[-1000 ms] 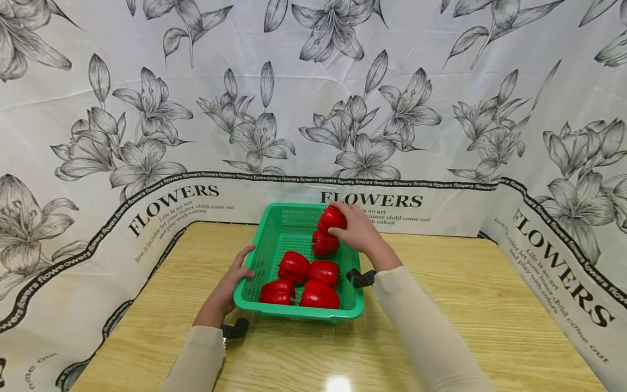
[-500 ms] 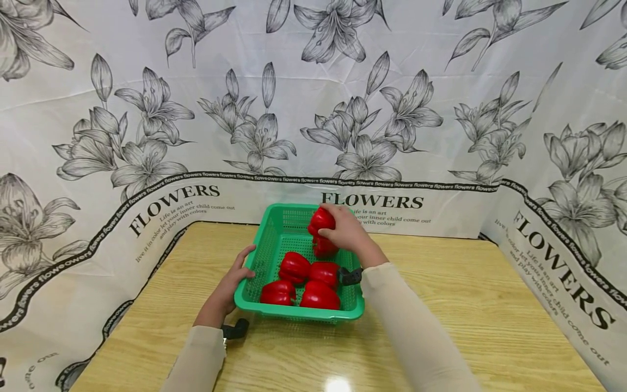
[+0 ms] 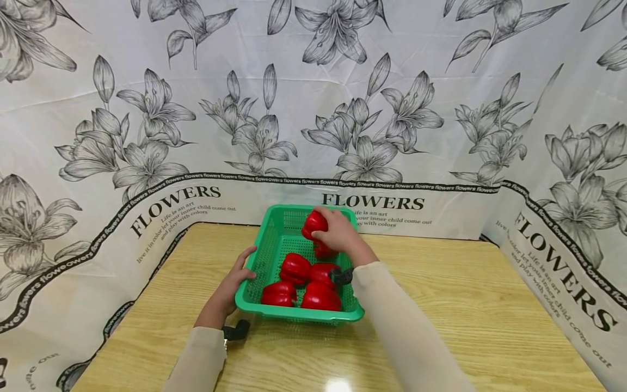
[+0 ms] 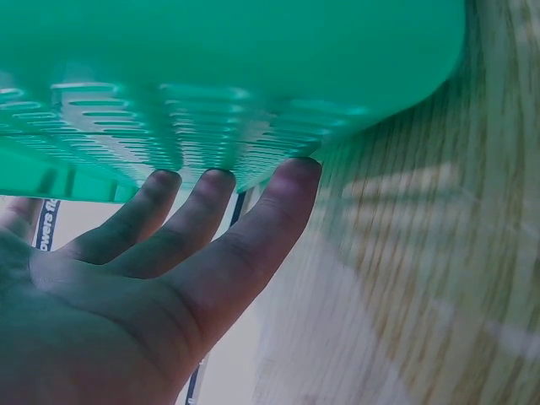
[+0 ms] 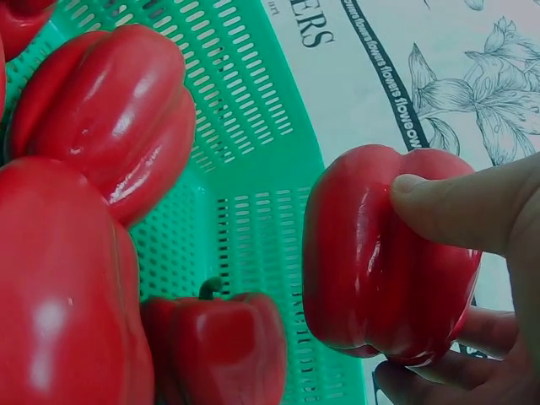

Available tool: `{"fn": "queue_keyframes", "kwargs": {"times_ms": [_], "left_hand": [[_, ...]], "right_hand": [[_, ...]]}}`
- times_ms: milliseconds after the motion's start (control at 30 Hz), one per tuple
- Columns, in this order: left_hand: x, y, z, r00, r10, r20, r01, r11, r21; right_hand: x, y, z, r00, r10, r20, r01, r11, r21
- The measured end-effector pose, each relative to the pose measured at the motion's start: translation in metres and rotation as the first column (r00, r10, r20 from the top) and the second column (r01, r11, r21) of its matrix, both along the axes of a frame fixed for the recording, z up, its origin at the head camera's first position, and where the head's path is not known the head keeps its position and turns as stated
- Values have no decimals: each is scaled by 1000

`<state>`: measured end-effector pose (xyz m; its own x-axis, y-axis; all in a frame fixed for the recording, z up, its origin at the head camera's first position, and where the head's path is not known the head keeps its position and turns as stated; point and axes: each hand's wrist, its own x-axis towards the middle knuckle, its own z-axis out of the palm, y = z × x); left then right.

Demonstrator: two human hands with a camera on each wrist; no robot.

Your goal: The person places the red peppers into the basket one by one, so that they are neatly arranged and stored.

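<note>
My right hand (image 3: 338,231) grips a red bell pepper (image 5: 384,253), its thumb across the front and fingers behind and below it. The pepper is held above the far right part of a green plastic basket (image 3: 299,311). Close under it, another bell pepper (image 5: 224,342) with a green stem lies in the basket, partly hidden by the hand in the head view. My left hand (image 3: 234,280) holds the basket's left side, thumb over the rim; in the left wrist view, outstretched fingers (image 4: 245,240) rest at the outer wall.
Several more red bell peppers (image 3: 295,268) lie in the near half of the basket. The basket stands on a wooden table (image 3: 441,305). A white cloth (image 3: 274,188) with flower drawings hangs behind and at both sides.
My right hand has moved left with the bell pepper, from over the basket's right rim to further inside it. The left hand and basket hold their place.
</note>
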<state>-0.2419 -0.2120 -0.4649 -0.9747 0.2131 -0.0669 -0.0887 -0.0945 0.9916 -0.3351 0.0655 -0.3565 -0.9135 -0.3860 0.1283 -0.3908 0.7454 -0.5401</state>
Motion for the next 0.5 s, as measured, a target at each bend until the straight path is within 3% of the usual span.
{"fn": "queue_keyframes", "kwargs": {"times_ms": [500], "left_hand": [[2, 3, 3, 1000, 11, -8, -11, 1000, -4]], "right_hand": [[-2, -16, -17, 999, -11, 39, 11, 1000, -14]]}}
